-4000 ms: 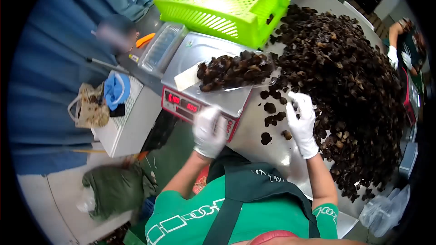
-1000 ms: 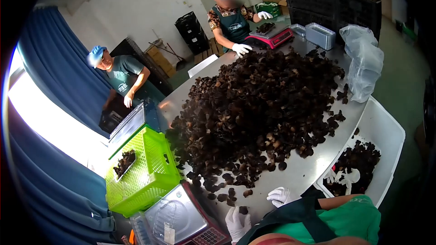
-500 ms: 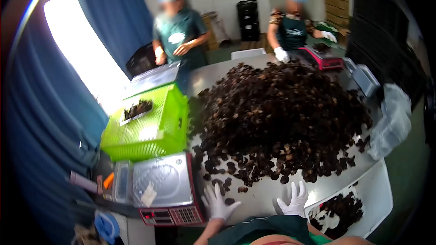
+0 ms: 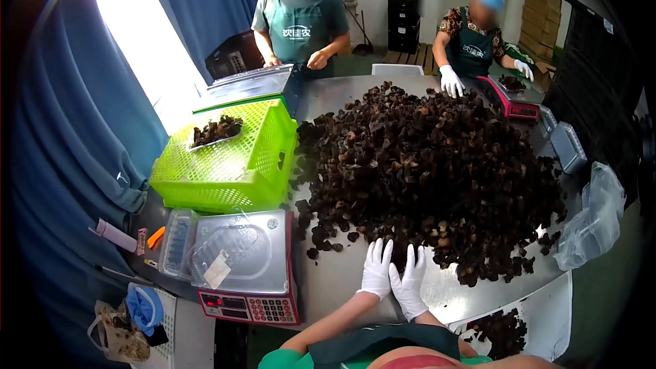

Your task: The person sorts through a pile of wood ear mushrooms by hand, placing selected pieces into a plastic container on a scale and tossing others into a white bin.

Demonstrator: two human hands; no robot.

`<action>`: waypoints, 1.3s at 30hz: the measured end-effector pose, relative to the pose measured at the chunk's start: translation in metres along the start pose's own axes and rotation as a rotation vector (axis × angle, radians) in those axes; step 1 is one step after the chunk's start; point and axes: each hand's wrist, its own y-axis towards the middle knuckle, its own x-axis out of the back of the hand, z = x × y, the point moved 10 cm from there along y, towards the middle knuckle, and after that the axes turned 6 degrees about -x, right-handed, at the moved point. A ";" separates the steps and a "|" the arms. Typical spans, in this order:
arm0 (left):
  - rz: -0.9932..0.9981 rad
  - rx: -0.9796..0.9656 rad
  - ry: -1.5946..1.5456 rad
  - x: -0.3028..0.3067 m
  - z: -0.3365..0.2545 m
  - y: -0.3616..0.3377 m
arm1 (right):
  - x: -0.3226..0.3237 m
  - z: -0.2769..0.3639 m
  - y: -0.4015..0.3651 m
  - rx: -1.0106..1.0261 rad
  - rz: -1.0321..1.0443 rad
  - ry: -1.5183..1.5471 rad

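A wide heap of dark brown wood ear mushrooms (image 4: 424, 178) covers much of the metal table (image 4: 328, 301). At its front edge my left hand (image 4: 376, 270), in a white glove, lies with fingers stretched out toward the mushrooms. Beside it is my right hand (image 4: 410, 283), also gloved, with straight fingers. The two hands meet near the thumbs, and a few mushrooms lie at the fingertips. Neither hand grips anything visible. To the left stands a scale (image 4: 242, 253) with a red keypad panel and a clear plastic tray (image 4: 225, 249) on its plate.
A green crate (image 4: 225, 195) at left carries a small tray of mushrooms (image 4: 217, 132). At front right is a white bin (image 4: 557, 314) with mushrooms inside. A plastic bag (image 4: 594, 219) hangs at the right edge. Two co-workers (image 4: 301, 27) stand across the table, near another scale (image 4: 516, 106).
My hands have come together from wide apart, up against the front of the heap. Loose mushrooms near the front left now lie closer to the heap. The head view has shifted.
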 end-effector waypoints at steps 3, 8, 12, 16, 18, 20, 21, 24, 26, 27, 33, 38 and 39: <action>-0.010 0.008 -0.039 -0.010 0.008 0.004 | -0.009 0.004 0.010 -0.020 0.036 0.031; 0.001 0.033 0.006 0.063 -0.001 -0.022 | 0.006 0.009 0.003 -0.038 0.123 -0.061; -0.306 0.159 -0.036 0.104 0.066 -0.038 | 0.064 0.021 -0.004 -0.060 0.135 -0.165; -0.373 0.441 0.121 0.106 0.144 -0.021 | 0.121 -0.014 -0.013 -0.111 -0.047 -0.342; -0.457 0.486 0.138 0.108 0.169 -0.010 | 0.154 -0.037 -0.015 -0.145 -0.216 -0.364; -0.421 0.535 0.096 0.105 0.181 0.008 | 0.171 -0.071 -0.018 -0.240 -0.326 -0.419; -0.451 0.516 0.077 0.102 0.175 0.017 | 0.180 -0.082 -0.016 -0.298 -0.360 -0.384; -0.316 0.439 -0.026 0.069 0.131 0.043 | 0.179 -0.110 -0.009 -0.414 -0.360 -0.461; -0.295 0.387 -0.109 0.040 0.102 0.046 | 0.166 -0.109 -0.003 -0.386 -0.373 -0.351; -0.285 0.340 -0.127 0.033 0.084 0.049 | 0.157 -0.105 0.001 -0.354 -0.336 -0.318; -0.017 0.028 -0.123 0.000 0.011 0.073 | 0.132 -0.062 0.035 -0.292 -0.175 -0.439; 0.146 -0.053 0.095 0.023 0.004 0.063 | 0.136 -0.066 0.023 -0.278 -0.135 -0.473; 0.154 -0.052 0.047 0.031 0.000 0.057 | 0.137 -0.063 0.017 -0.291 -0.117 -0.470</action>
